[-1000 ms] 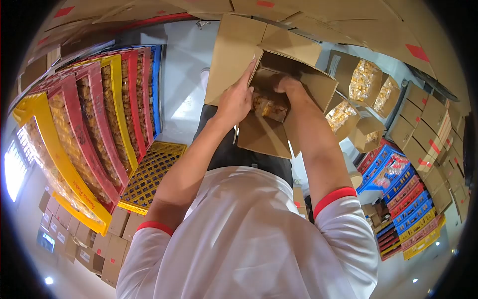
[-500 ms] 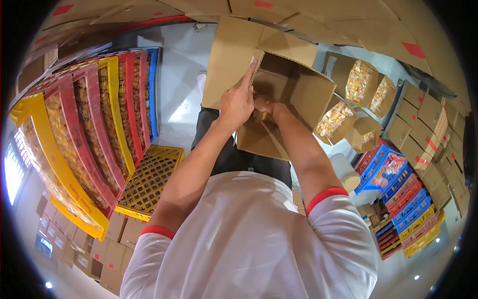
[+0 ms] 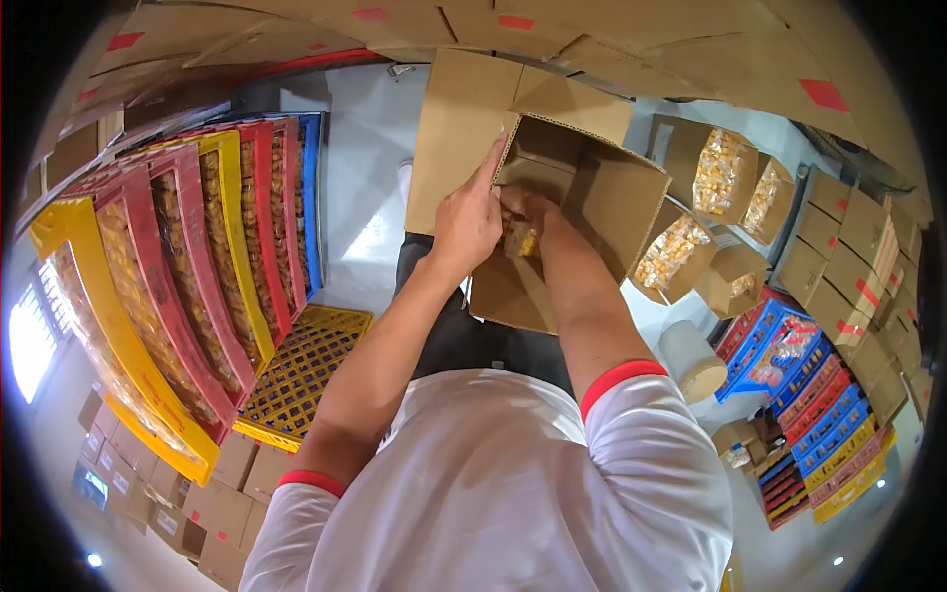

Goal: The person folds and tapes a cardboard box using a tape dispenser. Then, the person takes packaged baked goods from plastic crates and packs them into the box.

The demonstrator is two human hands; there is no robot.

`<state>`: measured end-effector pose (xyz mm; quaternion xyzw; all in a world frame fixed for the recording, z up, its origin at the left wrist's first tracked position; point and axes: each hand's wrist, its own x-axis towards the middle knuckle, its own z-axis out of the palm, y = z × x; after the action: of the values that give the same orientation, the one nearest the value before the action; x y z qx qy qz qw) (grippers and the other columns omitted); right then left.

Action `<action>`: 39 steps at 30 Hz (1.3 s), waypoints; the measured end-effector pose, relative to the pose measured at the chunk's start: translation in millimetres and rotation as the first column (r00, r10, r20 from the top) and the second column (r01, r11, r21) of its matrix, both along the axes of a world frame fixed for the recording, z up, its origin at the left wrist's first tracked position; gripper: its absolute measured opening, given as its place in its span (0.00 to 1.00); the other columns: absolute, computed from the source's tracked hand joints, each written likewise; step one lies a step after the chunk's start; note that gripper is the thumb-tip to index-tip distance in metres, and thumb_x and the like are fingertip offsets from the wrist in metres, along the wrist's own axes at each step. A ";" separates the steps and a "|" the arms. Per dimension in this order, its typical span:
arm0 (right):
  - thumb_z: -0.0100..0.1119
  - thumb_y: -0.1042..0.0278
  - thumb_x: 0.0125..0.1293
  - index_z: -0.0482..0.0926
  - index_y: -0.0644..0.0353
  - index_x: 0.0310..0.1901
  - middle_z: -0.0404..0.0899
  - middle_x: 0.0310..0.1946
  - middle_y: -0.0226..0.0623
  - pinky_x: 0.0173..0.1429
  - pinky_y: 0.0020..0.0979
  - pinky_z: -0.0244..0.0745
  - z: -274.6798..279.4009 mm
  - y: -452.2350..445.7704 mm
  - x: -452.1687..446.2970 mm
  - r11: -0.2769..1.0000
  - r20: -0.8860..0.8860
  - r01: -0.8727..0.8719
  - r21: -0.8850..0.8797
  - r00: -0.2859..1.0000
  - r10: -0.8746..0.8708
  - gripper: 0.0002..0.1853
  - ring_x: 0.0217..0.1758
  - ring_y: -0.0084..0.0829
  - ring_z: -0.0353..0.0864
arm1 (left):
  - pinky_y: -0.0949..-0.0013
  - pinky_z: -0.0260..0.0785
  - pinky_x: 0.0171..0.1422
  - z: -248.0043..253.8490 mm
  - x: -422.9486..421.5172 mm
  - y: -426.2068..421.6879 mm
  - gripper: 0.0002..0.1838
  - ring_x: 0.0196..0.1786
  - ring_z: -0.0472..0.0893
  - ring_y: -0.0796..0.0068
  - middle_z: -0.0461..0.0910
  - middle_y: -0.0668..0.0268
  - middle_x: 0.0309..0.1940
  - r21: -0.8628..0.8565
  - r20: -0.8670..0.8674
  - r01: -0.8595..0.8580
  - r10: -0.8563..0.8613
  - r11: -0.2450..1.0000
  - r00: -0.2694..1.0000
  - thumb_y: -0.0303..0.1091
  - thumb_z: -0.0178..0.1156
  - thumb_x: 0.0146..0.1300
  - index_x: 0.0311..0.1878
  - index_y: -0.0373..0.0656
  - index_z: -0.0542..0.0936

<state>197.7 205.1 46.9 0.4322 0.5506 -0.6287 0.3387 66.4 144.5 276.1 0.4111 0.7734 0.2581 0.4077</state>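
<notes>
- Has the left hand (image 3: 469,222) at the near-left edge of an open carton (image 3: 621,202), with index finger straight along the rim and other fingers bent; cannot tell whether gripping the cardboard or only bracing it.
- Reaches down inside the same carton with the right hand (image 3: 528,204), fingers bent toward the left wall; cannot tell how far closed, as fingertips are hidden.
- Touches or nearly touches, with that right hand, a clear packet (image 3: 527,243) with yellow contents, low inside the carton near the left wall; cannot tell whether grasped.
- Wears a white shirt (image 3: 523,474) with red cuffs and dark trousers (image 3: 419,261), just below the carton.
- Shows, just behind the carton, wide cardboard panels (image 3: 459,128).
- Shows to the right smaller open boxes (image 3: 723,178) filled with yellow-and-white packets, and beyond them stacked cartons (image 3: 838,266) and coloured crates (image 3: 829,424).
- Shows to the left a yellow lattice crate (image 3: 306,375) beside a tall stack of filled yellow, red and blue crates (image 3: 187,237).
</notes>
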 end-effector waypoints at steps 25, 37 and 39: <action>0.73 0.51 0.60 0.84 0.57 0.62 0.80 0.66 0.47 0.66 0.43 0.78 128.2 47.2 -10.7 0.606 0.184 -0.724 0.329 0.679 0.711 0.30 0.66 0.45 0.82 | 0.48 0.71 0.67 22.6 -13.5 1.0 0.32 0.61 0.79 0.36 0.82 0.42 0.59 -0.051 -0.019 -0.128 0.128 0.990 0.992 0.33 0.57 0.72 0.78 0.48 0.66; 0.64 0.53 0.69 0.71 0.54 0.75 0.75 0.72 0.41 0.81 0.60 0.55 22.0 -24.6 24.7 0.572 0.273 -0.651 0.499 0.744 0.610 0.34 0.76 0.43 0.73 | 0.45 0.71 0.63 -4.1 -4.4 -17.8 0.23 0.58 0.80 0.35 0.82 0.41 0.55 0.017 -0.082 -0.238 0.239 0.971 0.968 0.35 0.53 0.77 0.71 0.40 0.71; 0.68 0.39 0.61 0.84 0.57 0.60 0.77 0.70 0.38 0.69 0.46 0.74 19.0 -20.1 28.4 0.495 0.220 -0.628 0.600 0.725 0.653 0.34 0.74 0.52 0.72 | 0.45 0.71 0.63 -3.1 -1.9 -19.7 0.23 0.58 0.80 0.35 0.83 0.41 0.54 0.050 -0.086 -0.247 0.251 0.968 0.964 0.36 0.53 0.77 0.71 0.40 0.71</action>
<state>226.1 185.0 65.8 0.2730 0.8557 -0.2390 0.3690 64.6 124.8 273.0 0.3301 0.8317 0.3030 0.3279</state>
